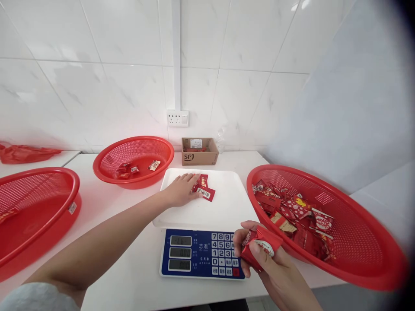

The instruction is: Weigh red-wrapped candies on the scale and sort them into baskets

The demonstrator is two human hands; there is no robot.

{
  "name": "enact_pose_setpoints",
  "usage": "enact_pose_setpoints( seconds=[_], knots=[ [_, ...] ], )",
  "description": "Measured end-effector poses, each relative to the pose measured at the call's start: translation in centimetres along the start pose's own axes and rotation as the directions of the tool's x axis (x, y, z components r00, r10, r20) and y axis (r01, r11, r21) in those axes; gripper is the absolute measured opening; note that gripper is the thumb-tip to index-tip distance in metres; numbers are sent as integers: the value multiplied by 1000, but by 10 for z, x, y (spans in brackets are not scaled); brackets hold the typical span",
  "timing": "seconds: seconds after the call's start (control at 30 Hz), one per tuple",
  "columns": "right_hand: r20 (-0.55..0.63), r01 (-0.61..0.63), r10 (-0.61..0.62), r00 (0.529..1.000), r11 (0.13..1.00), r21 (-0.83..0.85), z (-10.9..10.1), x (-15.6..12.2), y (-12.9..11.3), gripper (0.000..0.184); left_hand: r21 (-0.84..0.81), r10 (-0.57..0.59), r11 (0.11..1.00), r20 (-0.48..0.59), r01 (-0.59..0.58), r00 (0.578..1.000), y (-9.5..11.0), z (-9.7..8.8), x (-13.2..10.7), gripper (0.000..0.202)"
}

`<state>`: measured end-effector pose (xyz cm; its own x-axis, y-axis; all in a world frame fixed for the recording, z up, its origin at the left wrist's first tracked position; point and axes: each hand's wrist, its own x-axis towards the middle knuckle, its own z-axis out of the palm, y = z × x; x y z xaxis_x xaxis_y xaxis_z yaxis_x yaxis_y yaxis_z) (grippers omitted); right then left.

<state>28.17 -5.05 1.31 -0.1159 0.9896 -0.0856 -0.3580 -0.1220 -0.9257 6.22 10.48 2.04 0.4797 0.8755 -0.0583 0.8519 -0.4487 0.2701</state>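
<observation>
On the white scale tray (181, 219), my left hand (182, 191) lies over the left end of a few small red packets (206, 193), its thumb and fingers around them. Its palm side is hidden. My right hand (267, 259) is closed on a shiny red packet (261, 244) with a pale round label, held above the right side of the scale's keypad. Below the tray is the scale's blue panel (203, 270), with number keys and three small displays.
At right, a red perforated basket (366, 259) holds many packets. A second red basket (139, 147) with several packets stands behind left. Another red basket (69, 190) is at the left edge. A cardboard box (202, 159) and red plastic bag (26, 154) sit near the wall.
</observation>
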Motion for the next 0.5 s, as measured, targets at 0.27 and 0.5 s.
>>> enact_pose_setpoints(
  seconds=[0.27,0.5],
  knots=[
    [-274,193,-276,921,936,-294,-39,12,-12,26,-39,66,997,38,-64,997,11,1,6,59],
    [-466,38,-409,785,782,-622,-67,23,-21,43,-100,42,994,57,-36,997,6,-10,-3,55]
  ],
)
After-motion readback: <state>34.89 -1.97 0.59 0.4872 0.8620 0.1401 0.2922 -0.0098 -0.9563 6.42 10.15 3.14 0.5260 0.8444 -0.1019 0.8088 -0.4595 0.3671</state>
